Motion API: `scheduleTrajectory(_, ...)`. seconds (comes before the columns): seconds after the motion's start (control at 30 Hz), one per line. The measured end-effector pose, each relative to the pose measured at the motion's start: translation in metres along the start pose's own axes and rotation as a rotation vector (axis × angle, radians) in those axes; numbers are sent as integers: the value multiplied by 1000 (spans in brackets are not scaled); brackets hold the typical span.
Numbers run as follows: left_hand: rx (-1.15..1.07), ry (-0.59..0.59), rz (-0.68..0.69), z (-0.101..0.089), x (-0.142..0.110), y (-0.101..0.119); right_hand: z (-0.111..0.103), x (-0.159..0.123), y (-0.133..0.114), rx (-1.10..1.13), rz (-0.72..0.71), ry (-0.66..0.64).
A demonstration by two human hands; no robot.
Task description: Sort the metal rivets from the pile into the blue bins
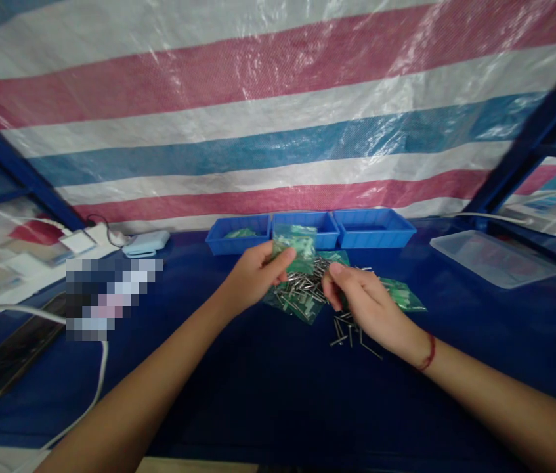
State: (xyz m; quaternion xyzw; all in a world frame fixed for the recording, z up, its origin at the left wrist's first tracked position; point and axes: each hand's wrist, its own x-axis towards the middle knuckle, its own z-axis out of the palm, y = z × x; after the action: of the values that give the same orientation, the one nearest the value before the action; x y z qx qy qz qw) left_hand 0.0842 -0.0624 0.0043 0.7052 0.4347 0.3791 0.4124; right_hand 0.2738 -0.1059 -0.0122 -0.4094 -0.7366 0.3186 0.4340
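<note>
My left hand (pixel 264 274) is closed, thumb on top, on a small clear plastic bag (pixel 295 243) with a green tint, held upright before the blue bins. To its right, my right hand (pixel 363 299) has thumb and fingers pinched together; whatever lies between them is too small or hidden to make out. Beneath and between both hands is a heap of silvery screws (pixel 304 289), partly on green-tinted plastic bags (pixel 300 312). Several loose screws (pixel 349 332) lie on the table below my right hand. Another green-tinted bag (pixel 403 294) lies just right of that hand, partly covered by it.
Three blue bins stand in a row at the back; the left bin (pixel 238 244) holds green-tinted bags. A translucent lid or tray (pixel 487 259) lies at right. At left are a phone (pixel 16 348), a white cable (pixel 103 368), a power strip (pixel 93 246) and a light blue case (pixel 147 244).
</note>
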Motion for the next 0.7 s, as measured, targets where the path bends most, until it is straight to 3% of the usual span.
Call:
scheduleTrajectory(0.07, -51, 282, -108, -21, 11, -8, 0, 1, 0, 20, 6, 15)
scheduleTrajectory(0.1, -57, 340, -142, -32, 16, -13, 0, 1, 0, 28, 9, 24)
scheduleTrajectory(0.2, -29, 376, -243, -63, 25, -28, -2, 2, -1, 40, 15, 34)
scheduleTrajectory(0.3, 24, 338, -350, -77, 26, -39, -4, 2, -2, 40, 17, 41)
scheduleTrajectory(0.43, 125, 363, -379, -72, 24, -42, -7, 4, -2, -6, 29, 106)
scheduleTrajectory(0.57, 263, 385, -281, -60, 20, -31, -10, 5, 0, -81, 12, 122)
scheduleTrajectory(0.67, 354, 216, -155, -47, 12, -19, -10, 4, 2, -252, -116, -94)
scheduleTrajectory(0.7, 446, 61, -72, -42, 8, -15, -10, 4, 2, -344, -181, -189)
